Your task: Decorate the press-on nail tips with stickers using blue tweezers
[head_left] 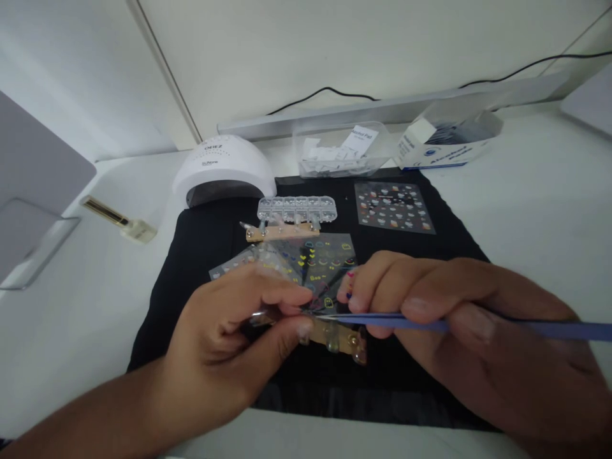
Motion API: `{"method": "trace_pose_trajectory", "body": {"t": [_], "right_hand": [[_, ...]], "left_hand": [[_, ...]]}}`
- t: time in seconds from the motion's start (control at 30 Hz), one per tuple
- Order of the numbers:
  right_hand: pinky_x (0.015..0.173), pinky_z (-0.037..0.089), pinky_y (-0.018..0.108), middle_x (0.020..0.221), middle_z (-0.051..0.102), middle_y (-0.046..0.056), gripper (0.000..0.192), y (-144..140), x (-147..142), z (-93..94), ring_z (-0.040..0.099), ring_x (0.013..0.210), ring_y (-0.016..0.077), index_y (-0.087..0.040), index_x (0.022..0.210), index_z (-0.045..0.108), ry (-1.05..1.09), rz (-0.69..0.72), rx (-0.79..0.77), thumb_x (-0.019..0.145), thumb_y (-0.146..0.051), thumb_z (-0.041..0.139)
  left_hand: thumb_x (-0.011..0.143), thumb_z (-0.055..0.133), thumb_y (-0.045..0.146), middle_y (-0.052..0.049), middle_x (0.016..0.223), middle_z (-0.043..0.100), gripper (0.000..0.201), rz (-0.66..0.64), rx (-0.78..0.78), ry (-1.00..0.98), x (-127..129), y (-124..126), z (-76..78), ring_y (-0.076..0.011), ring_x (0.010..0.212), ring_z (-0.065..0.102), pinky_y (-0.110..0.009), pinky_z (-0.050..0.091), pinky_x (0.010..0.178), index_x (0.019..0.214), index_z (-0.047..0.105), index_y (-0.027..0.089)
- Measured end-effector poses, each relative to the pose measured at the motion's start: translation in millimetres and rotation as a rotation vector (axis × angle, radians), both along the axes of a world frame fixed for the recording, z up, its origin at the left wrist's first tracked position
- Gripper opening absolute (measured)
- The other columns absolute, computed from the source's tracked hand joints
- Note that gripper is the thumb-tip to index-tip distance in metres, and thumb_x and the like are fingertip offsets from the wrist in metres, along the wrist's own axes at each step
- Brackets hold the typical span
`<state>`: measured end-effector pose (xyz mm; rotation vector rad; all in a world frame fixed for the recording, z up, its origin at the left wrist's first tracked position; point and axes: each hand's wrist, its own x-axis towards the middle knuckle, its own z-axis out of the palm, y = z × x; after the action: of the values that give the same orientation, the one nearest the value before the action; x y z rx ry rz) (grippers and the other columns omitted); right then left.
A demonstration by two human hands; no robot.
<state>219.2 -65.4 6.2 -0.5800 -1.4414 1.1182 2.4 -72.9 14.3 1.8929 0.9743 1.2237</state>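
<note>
My left hand (229,338) pinches the near end of a tan strip (337,338) that carries clear nail tips, held just above the black mat (421,255). My right hand (459,331) grips blue tweezers (549,329) whose thin point meets the strip right by my left fingertips. Under both hands lies a dark sticker sheet (325,258) with small coloured shapes.
A second tan strip with nail tips (282,231) and a clear compartment box (296,208) lie further back. Another sticker sheet (393,207) sits back right. A white nail lamp (224,169), a clear tub (339,153), a white-blue box (444,143) and a gold-capped bottle (119,220) stand around the mat.
</note>
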Motion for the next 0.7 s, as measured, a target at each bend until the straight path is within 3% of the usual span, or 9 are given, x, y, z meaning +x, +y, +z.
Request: {"method": "trace_pose_trajectory", "body": {"t": [0.13, 0.27, 0.57, 0.7], "right_hand": [[0.075, 0.061, 0.039, 0.067, 0.072, 0.005, 0.021, 6.2, 4.1, 2.3, 0.070, 0.077, 0.0222, -0.022, 0.095, 0.081, 0.101, 0.063, -0.025, 0.099, -0.030, 0.061], [0.078, 0.062, 0.043, 0.070, 0.074, 0.007, 0.019, 12.6, 10.5, 2.2, 0.071, 0.079, 0.0244, -0.022, 0.100, 0.081, 0.056, 0.169, -0.007, 0.094, -0.025, 0.064], [0.074, 0.063, 0.046, 0.072, 0.073, 0.005, 0.020, 5.2, 6.0, -0.1, 0.072, 0.077, 0.0252, -0.024, 0.097, 0.081, 0.004, 0.019, 0.094, 0.098, -0.033, 0.063], [0.076, 0.065, 0.048, 0.075, 0.075, 0.007, 0.020, 1.6, 8.7, 1.1, 0.073, 0.076, 0.0258, -0.024, 0.100, 0.081, -0.063, 0.029, 0.155, 0.098, -0.033, 0.063]], "left_hand": [[0.082, 0.076, 0.010, 0.001, 0.078, 0.074, 0.017, 0.027, -0.022, 0.010, 2.1, 0.7, 0.3, -0.0111, 0.071, 0.070, -0.018, 0.057, 0.066, 0.094, 0.076, 0.021], [0.082, 0.075, 0.009, 0.001, 0.079, 0.074, 0.019, 0.029, -0.020, 0.018, 2.0, 0.7, -0.5, -0.0130, 0.071, 0.070, -0.021, 0.058, 0.065, 0.095, 0.076, 0.022], [0.082, 0.075, 0.009, 0.001, 0.078, 0.073, 0.019, 0.013, 0.008, 0.006, -0.6, 0.2, -1.3, -0.0115, 0.071, 0.069, -0.021, 0.057, 0.067, 0.095, 0.075, 0.022], [0.083, 0.075, 0.009, 0.000, 0.078, 0.075, 0.020, 0.007, 0.006, -0.005, -0.8, -0.3, 0.1, -0.0140, 0.072, 0.069, -0.025, 0.059, 0.068, 0.096, 0.075, 0.023]]}}
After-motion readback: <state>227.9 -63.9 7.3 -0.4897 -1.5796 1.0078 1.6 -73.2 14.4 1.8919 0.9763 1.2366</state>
